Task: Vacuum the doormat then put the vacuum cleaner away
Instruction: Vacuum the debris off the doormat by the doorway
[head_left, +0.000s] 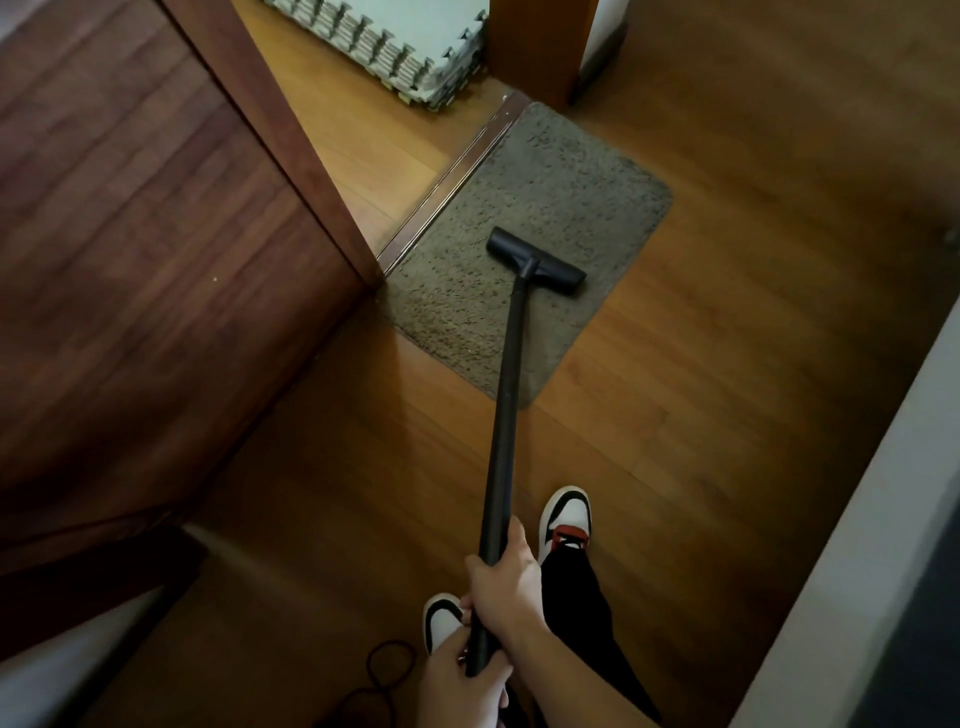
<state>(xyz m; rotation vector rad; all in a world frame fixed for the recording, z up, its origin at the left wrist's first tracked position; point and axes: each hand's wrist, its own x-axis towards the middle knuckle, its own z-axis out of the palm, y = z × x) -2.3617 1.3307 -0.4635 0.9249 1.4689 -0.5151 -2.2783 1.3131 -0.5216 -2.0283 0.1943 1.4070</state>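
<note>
A shaggy olive-brown doormat (545, 208) lies on the wooden floor beside a door threshold. The black vacuum nozzle (535, 261) rests flat on the mat's middle. Its long black tube (503, 431) runs back toward me. My right hand (501, 582) grips the tube from the right, fingers curled round it. Just below, my left hand (460, 680) holds the tube's lower end. The vacuum's body is out of view.
An open dark wooden door (156, 249) stands at the left. Stacked grey foam mats (395, 41) lie beyond the threshold (447, 182). A black cord (387, 670) loops on the floor by my shoes (566, 519). A pale wall (857, 519) runs down the right.
</note>
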